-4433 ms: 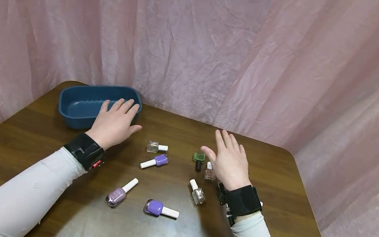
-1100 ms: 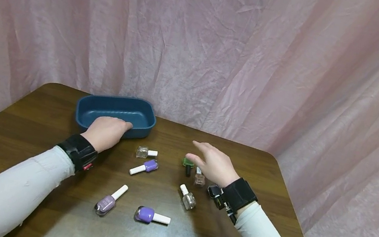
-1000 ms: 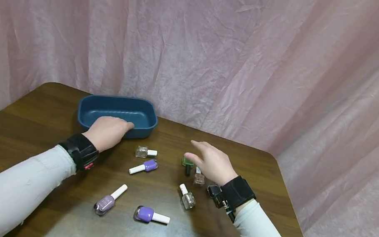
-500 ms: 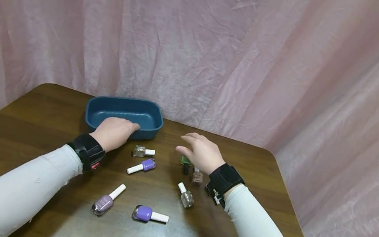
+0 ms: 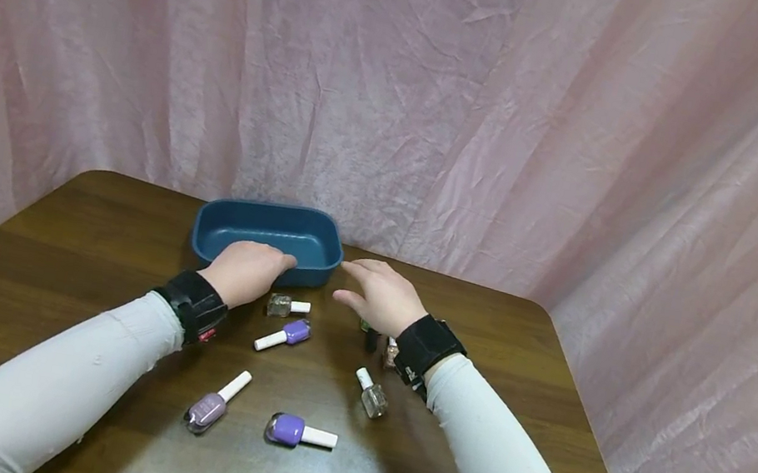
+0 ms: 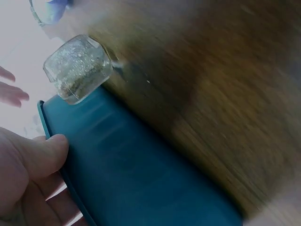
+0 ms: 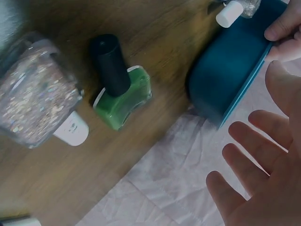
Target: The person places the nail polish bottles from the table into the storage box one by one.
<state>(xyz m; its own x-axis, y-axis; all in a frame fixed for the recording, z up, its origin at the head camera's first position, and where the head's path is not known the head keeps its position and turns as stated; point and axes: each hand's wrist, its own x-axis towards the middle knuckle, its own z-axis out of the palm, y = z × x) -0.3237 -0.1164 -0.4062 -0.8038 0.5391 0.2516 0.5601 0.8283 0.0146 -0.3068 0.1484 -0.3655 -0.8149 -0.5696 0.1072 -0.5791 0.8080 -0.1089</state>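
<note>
My left hand (image 5: 249, 273) pinches the near rim of a blue plastic basin (image 5: 320, 275), thumb outside and fingers over the inner side, as the left wrist view shows. Close to the basin's right end hovers my right hand (image 5: 385, 298), fingers spread and apart from the rim. Below that hand lie a green nail polish bottle with a black cap (image 7: 129, 101) and a pinkish glitter nail polish bottle (image 7: 37, 94). A clear glitter nail polish bottle (image 5: 279, 305) with a white cap lies just in front of the basin.
Nearer on the wooden table (image 5: 82, 235) lie a small purple polish (image 5: 297, 331), a mauve polish (image 5: 207, 411), a larger purple polish (image 5: 287, 429) and a silver glitter polish (image 5: 374, 400). A pink curtain (image 5: 405, 89) hangs behind the table's far edge.
My left hand has taken hold of the basin's rim, and the basin has moved right along the table. My right hand has moved left toward it. The bottles lie as before.
</note>
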